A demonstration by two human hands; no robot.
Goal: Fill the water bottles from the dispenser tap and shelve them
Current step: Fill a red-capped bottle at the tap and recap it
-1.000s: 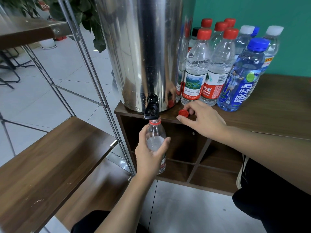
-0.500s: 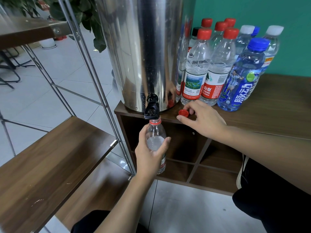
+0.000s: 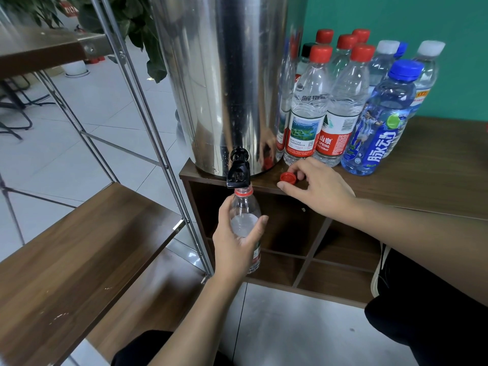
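A tall steel dispenser (image 3: 227, 83) stands on the wooden cabinet (image 3: 427, 180), with its black tap (image 3: 238, 173) at the front edge. My left hand (image 3: 235, 244) grips an uncapped clear bottle (image 3: 244, 210) upright, its mouth right under the tap. The bottle's red cap (image 3: 288, 177) lies on the cabinet top. My right hand (image 3: 317, 190) rests beside the cap, with fingertips touching its rim. Several capped bottles (image 3: 343, 101) with red, white and blue caps stand to the right of the dispenser.
A metal-framed rack with wooden shelves (image 3: 79, 249) stands to the left, its slanted poles (image 3: 148, 101) close to the cabinet. Open cubbies (image 3: 330, 247) lie under the cabinet top. A leafy plant (image 3: 126, 25) is behind the rack. A green wall backs the bottles.
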